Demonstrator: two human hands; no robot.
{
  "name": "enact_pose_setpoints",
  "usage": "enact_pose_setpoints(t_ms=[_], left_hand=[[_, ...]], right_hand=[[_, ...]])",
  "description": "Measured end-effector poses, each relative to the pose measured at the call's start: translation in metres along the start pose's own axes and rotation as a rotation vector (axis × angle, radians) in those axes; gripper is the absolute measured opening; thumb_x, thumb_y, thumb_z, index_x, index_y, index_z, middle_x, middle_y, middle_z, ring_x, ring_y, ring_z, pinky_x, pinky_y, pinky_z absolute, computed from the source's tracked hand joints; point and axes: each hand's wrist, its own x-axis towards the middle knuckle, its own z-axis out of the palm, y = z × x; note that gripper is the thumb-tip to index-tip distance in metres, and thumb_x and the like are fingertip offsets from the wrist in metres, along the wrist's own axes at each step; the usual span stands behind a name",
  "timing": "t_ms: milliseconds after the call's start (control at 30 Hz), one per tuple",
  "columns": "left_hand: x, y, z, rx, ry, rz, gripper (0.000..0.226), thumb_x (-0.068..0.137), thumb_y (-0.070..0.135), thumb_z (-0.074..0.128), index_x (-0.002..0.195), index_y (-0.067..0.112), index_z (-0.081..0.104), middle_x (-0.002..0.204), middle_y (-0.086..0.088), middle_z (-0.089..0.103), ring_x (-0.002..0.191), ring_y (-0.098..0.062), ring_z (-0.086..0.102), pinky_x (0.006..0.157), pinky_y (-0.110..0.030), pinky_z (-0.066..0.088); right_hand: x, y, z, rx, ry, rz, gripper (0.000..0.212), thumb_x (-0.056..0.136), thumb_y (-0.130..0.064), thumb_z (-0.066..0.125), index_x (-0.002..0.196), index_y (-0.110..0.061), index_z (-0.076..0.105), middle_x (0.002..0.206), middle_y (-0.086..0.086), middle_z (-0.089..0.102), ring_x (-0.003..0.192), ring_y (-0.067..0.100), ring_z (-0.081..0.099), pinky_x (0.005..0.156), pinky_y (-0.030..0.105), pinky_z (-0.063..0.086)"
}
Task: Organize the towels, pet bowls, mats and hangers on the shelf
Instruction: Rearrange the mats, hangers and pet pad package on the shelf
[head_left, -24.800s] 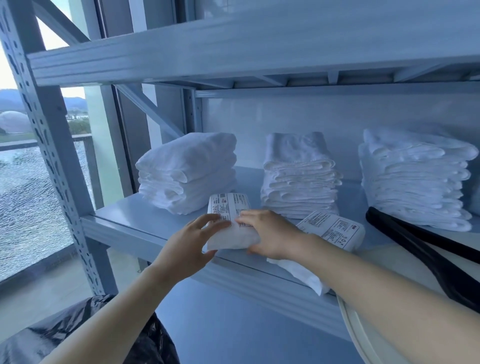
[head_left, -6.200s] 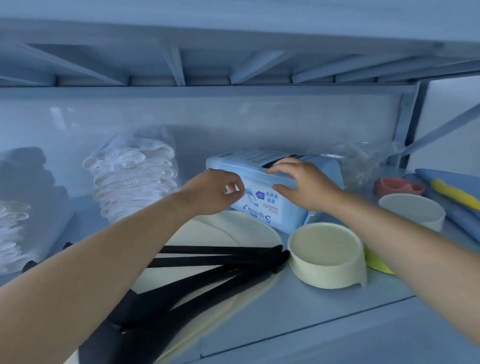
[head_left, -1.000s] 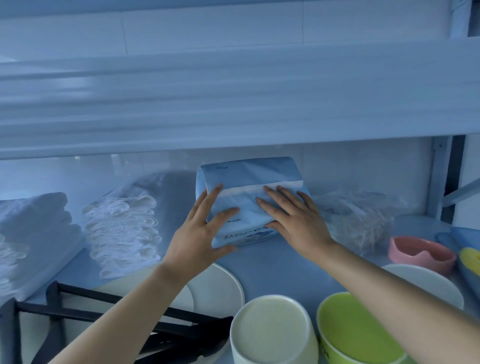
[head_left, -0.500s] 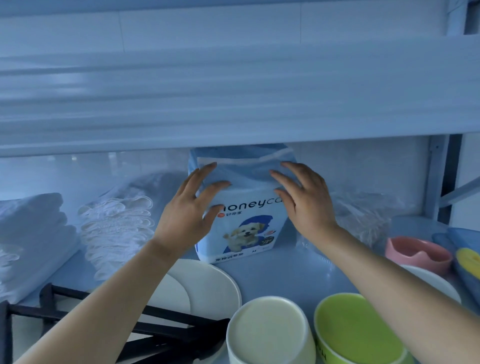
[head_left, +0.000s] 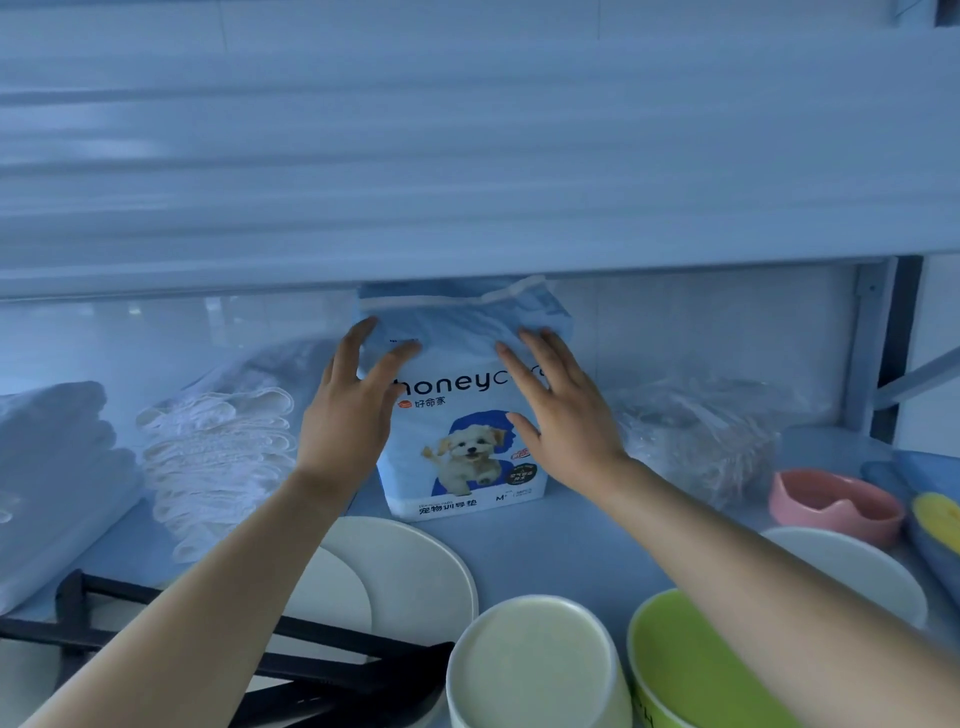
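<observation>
The pad pack (head_left: 467, 457), a pale blue bag printed with a puppy, stands upright on the shelf (head_left: 566, 545), set back near the rear wall, its top close under the upper beam (head_left: 467, 208). The left hand (head_left: 348, 415) lies against the pack's left front edge, fingers straight and spread, gripping nothing. The right hand (head_left: 566, 421) lies flat on the right front face, fingers likewise straight. Whether either palm bears real pressure cannot be told from this angle. Just left of the pack is a stack of folded white cloths (head_left: 218, 441), and further left a pile of white towels (head_left: 57, 467). Just right of the pack lies a clear plastic bag (head_left: 701, 431). Beyond it a pink bowl (head_left: 836, 504) sits beside a blue and yellow item (head_left: 935, 514) at the frame edge. Nearer the front: a cream bowl (head_left: 535, 665) just beside a green bowl (head_left: 691, 670); a white bowl (head_left: 852, 566) partly behind the right forearm; round white plates (head_left: 410, 566); and black hangers (head_left: 332, 670) lying across them.
</observation>
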Motion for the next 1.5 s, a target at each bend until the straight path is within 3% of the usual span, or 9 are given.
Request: enact_pose_setpoints(t_ms=[133, 233, 300, 367, 533, 800, 1033, 1300, 1500], left_hand=[[0.006, -0.019, 0.005, 0.114, -0.036, -0.049, 0.074, 0.076, -0.016, 0.061, 0.133, 0.028, 0.048, 0.152, -0.009, 0.024, 0.131, -0.038, 0.036, 0.054, -0.036, 0.051], [-0.003, -0.018, 0.017, 0.247, -0.068, 0.039, 0.097, 0.063, -0.025, 0.056, 0.143, 0.024, 0.035, 0.155, -0.006, 0.017, 0.141, -0.035, 0.02, 0.047, -0.026, 0.047], [-0.011, -0.015, 0.026, 0.316, -0.093, 0.126, 0.101, 0.055, -0.025, 0.054, 0.144, 0.02, 0.035, 0.154, -0.01, 0.024, 0.139, -0.036, 0.026, 0.064, -0.036, 0.056], [-0.016, -0.014, 0.035, 0.307, -0.146, 0.115, 0.097, 0.057, -0.022, 0.056, 0.143, 0.018, 0.035, 0.153, -0.011, 0.026, 0.139, -0.036, 0.027, 0.091, -0.046, 0.051], [-0.018, -0.022, 0.051, 0.275, -0.31, 0.034, 0.082, 0.082, 0.001, 0.053, 0.149, 0.028, 0.015, 0.158, 0.002, -0.01, 0.146, -0.022, -0.002, 0.105, -0.034, 0.037], [-0.019, -0.027, 0.062, 0.247, -0.462, -0.037, 0.075, 0.089, 0.021, 0.051, 0.148, 0.037, 0.008, 0.157, 0.006, -0.012, 0.145, -0.017, -0.006, 0.098, -0.032, 0.042], [-0.029, -0.023, 0.073, 0.279, -0.618, -0.032, 0.077, 0.09, 0.032, 0.052, 0.147, 0.039, 0.002, 0.157, 0.006, -0.012, 0.145, -0.018, -0.005, 0.089, -0.03, 0.046], [-0.028, -0.011, 0.075, 0.27, -0.628, -0.021, 0.074, 0.09, 0.036, 0.051, 0.147, 0.04, 0.004, 0.157, 0.007, -0.009, 0.145, -0.017, -0.002, 0.083, -0.029, 0.049], [-0.034, -0.001, 0.066, 0.2, -0.662, -0.09, 0.073, 0.09, 0.04, 0.05, 0.147, 0.041, 0.004, 0.156, 0.005, 0.011, 0.142, -0.018, 0.018, 0.078, -0.031, 0.049]], right_hand=[[0.014, -0.01, 0.01, -0.059, -0.061, -0.01, 0.074, 0.086, -0.021, 0.064, 0.148, -0.019, 0.022, 0.156, 0.009, 0.015, 0.144, 0.028, 0.01, 0.108, 0.038, 0.029], [0.023, -0.012, 0.02, -0.091, -0.108, 0.038, 0.083, 0.088, -0.024, 0.06, 0.15, -0.02, 0.005, 0.157, 0.01, -0.004, 0.145, 0.027, -0.005, 0.112, 0.037, 0.02], [0.025, -0.011, 0.026, -0.117, -0.144, 0.065, 0.09, 0.088, -0.024, 0.06, 0.149, -0.02, -0.007, 0.156, 0.01, -0.015, 0.144, 0.027, -0.013, 0.116, 0.039, 0.016], [0.028, -0.011, 0.031, -0.136, -0.164, 0.088, 0.095, 0.087, -0.022, 0.061, 0.147, -0.02, -0.013, 0.155, 0.01, -0.02, 0.143, 0.028, -0.016, 0.117, 0.041, 0.014], [0.04, -0.009, 0.037, -0.165, -0.194, 0.118, 0.101, 0.083, -0.019, 0.064, 0.147, -0.019, -0.014, 0.155, 0.011, -0.018, 0.144, 0.029, -0.013, 0.116, 0.043, 0.016], [0.028, -0.006, 0.052, -0.094, -0.289, 0.124, 0.08, 0.086, -0.017, 0.058, 0.149, -0.019, 0.007, 0.157, 0.004, -0.01, 0.145, 0.026, -0.003, 0.11, 0.042, 0.029], [0.015, -0.004, 0.062, -0.071, -0.34, 0.114, 0.079, 0.085, -0.013, 0.057, 0.148, -0.021, 0.009, 0.157, 0.0, -0.007, 0.145, 0.024, -0.001, 0.107, 0.04, 0.029], [0.003, -0.001, 0.058, -0.058, -0.375, 0.102, 0.076, 0.085, -0.014, 0.056, 0.148, -0.019, 0.013, 0.157, 0.003, -0.002, 0.144, 0.027, 0.003, 0.106, 0.041, 0.032], [-0.007, 0.002, 0.047, -0.042, -0.382, 0.083, 0.071, 0.087, -0.015, 0.055, 0.147, -0.019, 0.017, 0.155, 0.004, 0.007, 0.141, 0.024, 0.011, 0.101, 0.039, 0.038]])
